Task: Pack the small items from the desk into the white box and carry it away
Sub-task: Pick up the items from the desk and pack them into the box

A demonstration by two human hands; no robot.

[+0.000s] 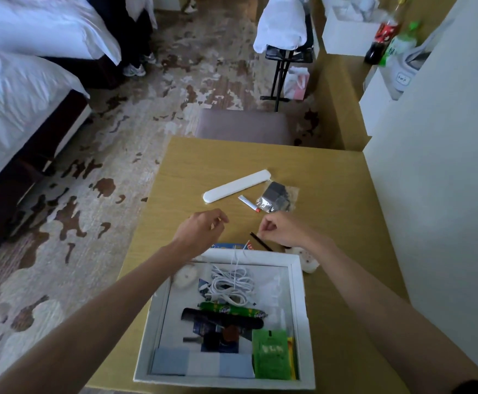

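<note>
Far to your left stand two beds point(19, 109) with white covers, on patterned carpet. Your left hand point(201, 226) hovers over the desk point(331, 180), just beyond the box's far left corner, fingers curled toward the thumb; I cannot tell whether it grasps anything. Below it, at the near edge of the desk, the white box point(223, 383) sits open between your forearms. Inside it lie a coil of white cable point(232, 282) at the far end, then a green tube point(232, 309) and a black comb point(220, 319) across the middle, folded blue and white cloths point(203, 365) along the near wall, and a green sachet point(270, 355) in the near right corner. A blue packet point(229, 246) peeks out behind the box's far wall. Farther out on the desk a long white case point(236, 185) lies at a slant, with a small white tube point(248, 203) just beside it, and a clear bag point(277, 196) holding something dark right of that. Your right hand point(277, 227) is just near of the bag, clenched with its fingertips pinching one end of a thin black stick point(260, 241), which slants down toward the box's far rim. A white, rounded thing point(306, 260) lies by the box's far right corner, partly under your right forearm.
</note>
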